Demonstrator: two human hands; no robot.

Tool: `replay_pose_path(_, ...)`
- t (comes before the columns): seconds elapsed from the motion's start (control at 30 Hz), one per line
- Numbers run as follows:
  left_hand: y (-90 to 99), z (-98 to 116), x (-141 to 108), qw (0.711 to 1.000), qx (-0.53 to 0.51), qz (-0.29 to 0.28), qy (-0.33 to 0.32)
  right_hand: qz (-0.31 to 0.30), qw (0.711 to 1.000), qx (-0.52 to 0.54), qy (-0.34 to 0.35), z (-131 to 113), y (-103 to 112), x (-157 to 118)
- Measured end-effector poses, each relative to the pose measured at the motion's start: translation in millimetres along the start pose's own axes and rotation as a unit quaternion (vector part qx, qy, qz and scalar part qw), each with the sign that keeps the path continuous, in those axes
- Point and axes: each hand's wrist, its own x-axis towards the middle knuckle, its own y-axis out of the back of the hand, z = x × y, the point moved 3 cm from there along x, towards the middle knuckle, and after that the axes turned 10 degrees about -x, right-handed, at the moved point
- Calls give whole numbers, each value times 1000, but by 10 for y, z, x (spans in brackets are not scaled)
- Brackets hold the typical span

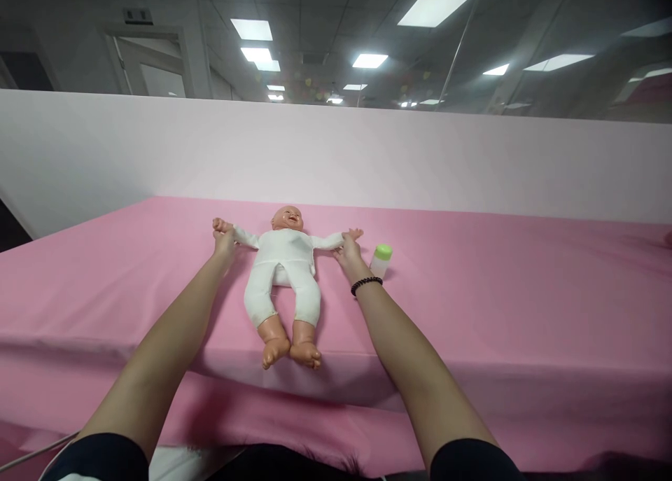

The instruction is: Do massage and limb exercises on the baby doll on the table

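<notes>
Head view: white-suited plastic baby doll (281,271) lies on its back mid pink cloth-covered tabletop (472,292), feet just short of the near edge, arms spread. Left hand (224,241) has its grip clenched on one doll arm near the wrist; right hand (347,253) is grasping the other the same way. Small clear plastic bottle with green cap (381,260) sits just beside the right hand, black bead bracelet (366,283) on that wrist.

A green-capped plastic bottle (381,260) stands on pink cloth (472,292), before a white partition (367,159) beneath ceiling lights (370,61).
</notes>
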Motion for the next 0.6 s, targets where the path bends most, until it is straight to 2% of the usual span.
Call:
replay_pose_path(0.07, -122, 77, -120, 995, 14, -53, -82, -22, 999, 0, 32, -132, -88, -54)
replay_pose_path(0.1, -203, 113, -198, 986, 32, -110, -123, -48, 997, -5, 64, -202, -134, -99)
replay_pose_path(0.17, -364, 154, -376, 948, 102, -248, -170, -131, 981, -34, 140, -323, -228, -232)
replay_pose_path(0.23, -472, 163, -536, 900, 181, -354, -179, -244, 942, -103, 206, -398, -325, -415)
replay_pose_path(0.27, -502, 167, -594, 880, 214, -386, -178, -298, 915, -148, 226, -413, -369, -511)
replay_pose_path(0.33, -526, 187, -660, 859, 249, -409, -180, -375, 865, -227, 243, -418, -429, -676)
replay_pose_path(0.4, -526, 207, -677, 856, 258, -408, -183, -402, 843, -264, 240, -420, -452, -776)
replay_pose_path(0.5, -514, 199, -669, 861, 259, -398, -182, -392, 846, -263, 248, -439, -451, -816)
replay_pose_path(0.6, -492, 156, -628, 882, 229, -368, -184, -354, 871, -222, 258, -451, -440, -747)
